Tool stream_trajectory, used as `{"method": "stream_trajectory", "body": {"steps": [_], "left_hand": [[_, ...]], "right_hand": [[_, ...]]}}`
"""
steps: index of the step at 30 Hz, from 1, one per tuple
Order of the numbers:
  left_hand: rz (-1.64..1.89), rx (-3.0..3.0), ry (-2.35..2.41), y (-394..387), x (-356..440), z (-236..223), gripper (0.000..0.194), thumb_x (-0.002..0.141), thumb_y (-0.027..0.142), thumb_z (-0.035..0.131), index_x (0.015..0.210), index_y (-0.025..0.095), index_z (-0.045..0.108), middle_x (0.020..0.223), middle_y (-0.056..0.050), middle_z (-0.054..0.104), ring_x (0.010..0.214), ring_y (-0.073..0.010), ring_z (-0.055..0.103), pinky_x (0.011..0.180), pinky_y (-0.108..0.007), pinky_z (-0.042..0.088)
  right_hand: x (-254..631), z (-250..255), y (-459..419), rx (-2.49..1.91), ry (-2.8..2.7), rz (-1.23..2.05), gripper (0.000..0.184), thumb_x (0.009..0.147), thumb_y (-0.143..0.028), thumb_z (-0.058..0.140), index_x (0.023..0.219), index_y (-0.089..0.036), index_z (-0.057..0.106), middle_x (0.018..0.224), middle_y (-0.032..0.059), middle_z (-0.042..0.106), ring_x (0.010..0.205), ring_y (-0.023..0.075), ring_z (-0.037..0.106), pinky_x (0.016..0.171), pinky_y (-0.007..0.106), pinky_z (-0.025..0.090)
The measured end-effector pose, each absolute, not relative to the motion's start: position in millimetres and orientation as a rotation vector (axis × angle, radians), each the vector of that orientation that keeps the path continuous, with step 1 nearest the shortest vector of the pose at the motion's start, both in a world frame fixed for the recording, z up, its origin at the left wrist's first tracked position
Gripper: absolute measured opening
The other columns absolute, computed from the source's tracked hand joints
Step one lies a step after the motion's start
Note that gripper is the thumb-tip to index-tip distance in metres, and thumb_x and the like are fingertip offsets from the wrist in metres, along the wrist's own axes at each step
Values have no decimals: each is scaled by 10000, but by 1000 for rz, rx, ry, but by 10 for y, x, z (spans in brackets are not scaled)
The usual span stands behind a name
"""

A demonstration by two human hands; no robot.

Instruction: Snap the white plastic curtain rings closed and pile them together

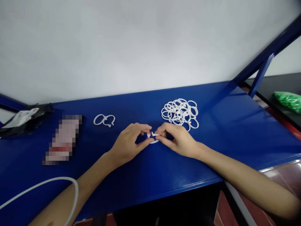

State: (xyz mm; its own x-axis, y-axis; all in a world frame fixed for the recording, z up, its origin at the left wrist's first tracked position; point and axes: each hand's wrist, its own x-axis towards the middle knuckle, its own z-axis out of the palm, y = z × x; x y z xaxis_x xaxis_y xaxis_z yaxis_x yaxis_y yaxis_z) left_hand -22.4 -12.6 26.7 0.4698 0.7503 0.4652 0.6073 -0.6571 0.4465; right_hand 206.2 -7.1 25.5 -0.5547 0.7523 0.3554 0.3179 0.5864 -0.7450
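Observation:
Between my two hands is a small white plastic ring (154,142) with a gap at its top, low over the blue table. My left hand (129,141) pinches the ring's left end between thumb and fingers, and my right hand (178,138) pinches the pointed right end. Much of the ring is hidden behind the fingers. Just beyond my right hand lies a heap of similar white rings (180,110). Two more white rings (104,120) rest on the table left of my left hand, one of them with its loop open.
The blue table (178,172) meets a pale wall at the back. On its left lie a pixelated flat object (63,138) and a black plastic bag (30,117). A white cable (58,178) arches over my left forearm. A bag of green items (288,101) sits far right.

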Motion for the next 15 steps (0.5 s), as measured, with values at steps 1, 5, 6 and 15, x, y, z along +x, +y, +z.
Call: {"method": "stream_trajectory", "body": {"steps": [1,5,6,15], "left_hand": [[931,2461,1217,-125,-225,273,266,952,413,607,1132,217,594,922,7,703,785,-130,656,729,-259,516],[790,2404,1303,-98,-237,286,181,989,337,534,997,210,662,853,1,700,788,-144,648,745,-274,523],[781,2423,1292,-88,-241,280,205,1003,323,506,968,206,671,837,-2,701,789,-147,643,751,-279,520],[727,2757,1003,-75,-236,210,290,1044,244,417,948,167,679,877,-19,751,753,-158,578,732,-315,451]], "right_hand": [[2059,251,-68,-873,-2081,869,70,950,-235,621,988,-188,584,802,-7,647,674,99,630,615,228,522],[2049,218,-68,-887,-1924,1071,213,927,-239,653,1101,-201,537,918,19,698,795,126,701,732,263,589],[2051,209,-68,-873,-1937,1083,287,926,-240,654,1177,-206,519,953,27,698,822,133,706,759,279,597],[2069,291,-89,-655,-2307,826,190,993,-316,574,1107,-181,643,938,43,659,801,135,644,723,287,556]]}}
